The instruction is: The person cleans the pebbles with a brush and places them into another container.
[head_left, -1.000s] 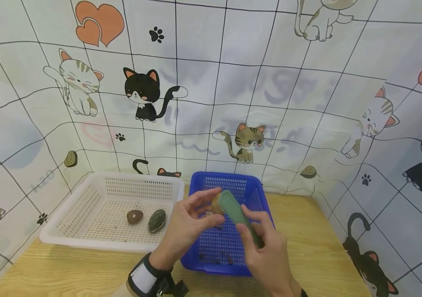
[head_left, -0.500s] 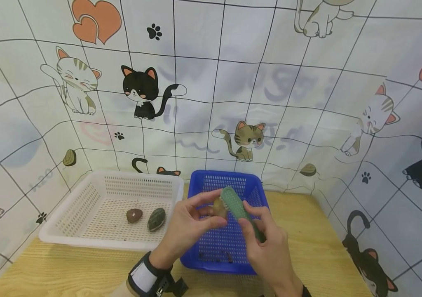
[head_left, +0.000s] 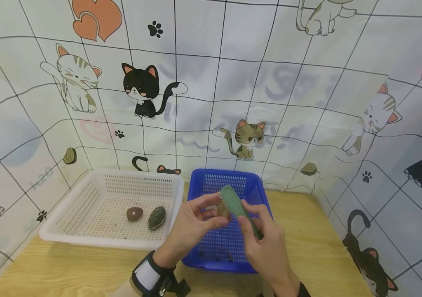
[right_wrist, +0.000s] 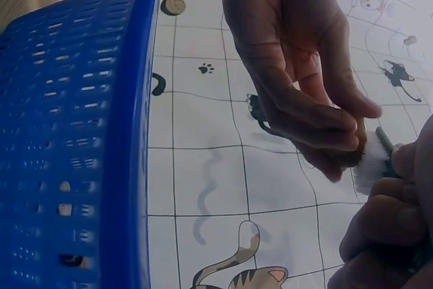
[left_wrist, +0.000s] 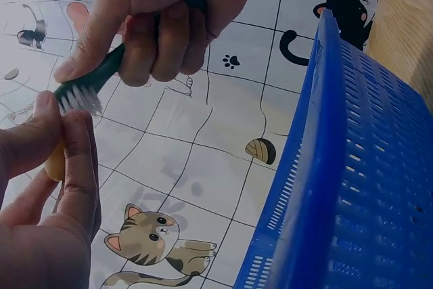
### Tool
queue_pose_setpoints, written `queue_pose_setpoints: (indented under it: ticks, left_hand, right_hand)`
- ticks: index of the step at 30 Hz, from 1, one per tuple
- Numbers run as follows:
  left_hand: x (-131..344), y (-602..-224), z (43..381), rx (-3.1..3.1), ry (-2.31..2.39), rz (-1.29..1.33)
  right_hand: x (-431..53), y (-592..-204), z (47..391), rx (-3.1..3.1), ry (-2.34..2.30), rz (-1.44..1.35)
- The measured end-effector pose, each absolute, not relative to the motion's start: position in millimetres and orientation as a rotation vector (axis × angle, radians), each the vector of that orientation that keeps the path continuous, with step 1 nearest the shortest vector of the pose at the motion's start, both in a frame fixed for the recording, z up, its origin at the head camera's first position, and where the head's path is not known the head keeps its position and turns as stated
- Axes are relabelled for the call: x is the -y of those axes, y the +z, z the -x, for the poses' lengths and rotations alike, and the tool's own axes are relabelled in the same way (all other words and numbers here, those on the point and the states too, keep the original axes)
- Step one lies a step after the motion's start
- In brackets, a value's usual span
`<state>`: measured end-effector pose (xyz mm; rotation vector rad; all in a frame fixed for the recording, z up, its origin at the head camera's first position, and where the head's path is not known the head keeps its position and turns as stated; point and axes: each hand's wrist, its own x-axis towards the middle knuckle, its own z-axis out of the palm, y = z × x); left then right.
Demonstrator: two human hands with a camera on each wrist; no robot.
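Observation:
Between the thumb and fingers of my left hand [head_left: 192,218] is a yellowish-tan stone [head_left: 223,209], partly hidden by the fingers. My right hand [head_left: 266,243] grips the handle of a green brush [head_left: 233,201], its head tilted up to the left. In the left wrist view, the white bristles [left_wrist: 81,99] lie right at the left fingertips, with a yellow edge of the stone [left_wrist: 55,164] showing below. From the right wrist, the bristles [right_wrist: 371,164] meet the stone's side. Both hands are above a blue basket [head_left: 218,266].
Left of it stands a white basket [head_left: 96,242] holding a brown stone [head_left: 134,213] and a dark green stone [head_left: 157,218]. Small dark bits [head_left: 228,255] lie on the blue basket's floor. Both baskets stand on a wooden table [head_left: 307,247] before a cat-patterned sheet [head_left: 196,82].
The brush head has shifted slightly over the stone, and the stone's visible part has changed between the left fingers. Both hands keep their hold; the baskets stay where they were.

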<state>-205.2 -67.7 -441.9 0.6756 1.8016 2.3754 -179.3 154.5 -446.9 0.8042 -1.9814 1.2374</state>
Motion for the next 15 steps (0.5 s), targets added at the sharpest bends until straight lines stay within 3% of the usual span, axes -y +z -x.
queue_pose_setpoints:
  ticks: [15]
  left_hand:
    - [67.0,-443.8,209.8,-1.81,2.413,-0.502]
  right_hand:
    - [-157.1,-445.3,180.9,2.083,1.355,-0.772]
